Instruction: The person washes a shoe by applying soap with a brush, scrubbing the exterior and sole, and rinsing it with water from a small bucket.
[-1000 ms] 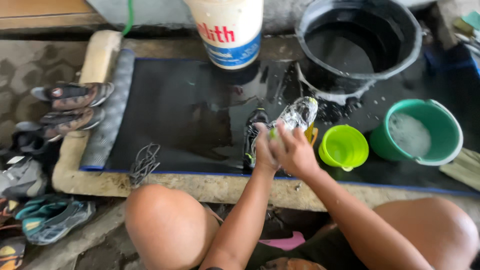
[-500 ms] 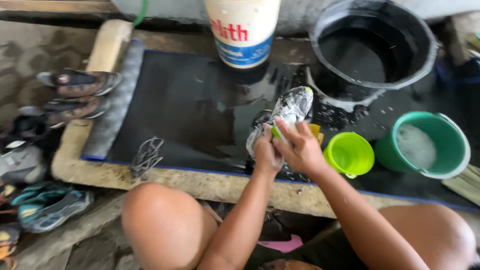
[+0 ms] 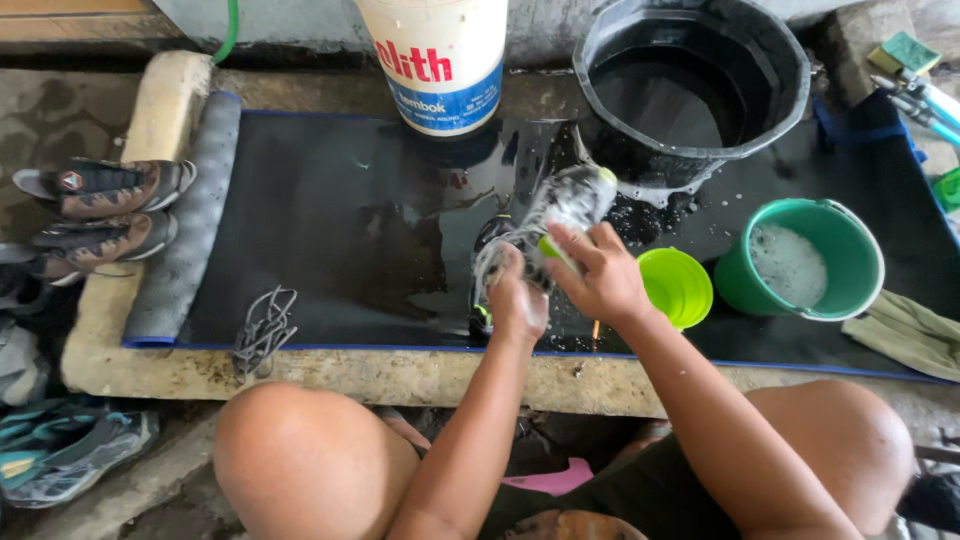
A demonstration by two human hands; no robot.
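Head view shows the left hand (image 3: 517, 300) gripping a soapy grey shoe (image 3: 560, 205) held above the wet black mat (image 3: 340, 230), while the right hand (image 3: 600, 280) is closed on a green-handled brush (image 3: 552, 250) pressed to its side. Lather already coats the shoe, so scrubbing looks well under way; rinsing seems left, and other shoes (image 3: 100, 205) wait beside the mat, laces (image 3: 262, 330) lying apart.

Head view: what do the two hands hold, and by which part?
Both hold a soapy grey sneaker with lime-green trim above the wet black mat. The left hand grips its near end; the right hand clasps its side, beside a lime-green piece.
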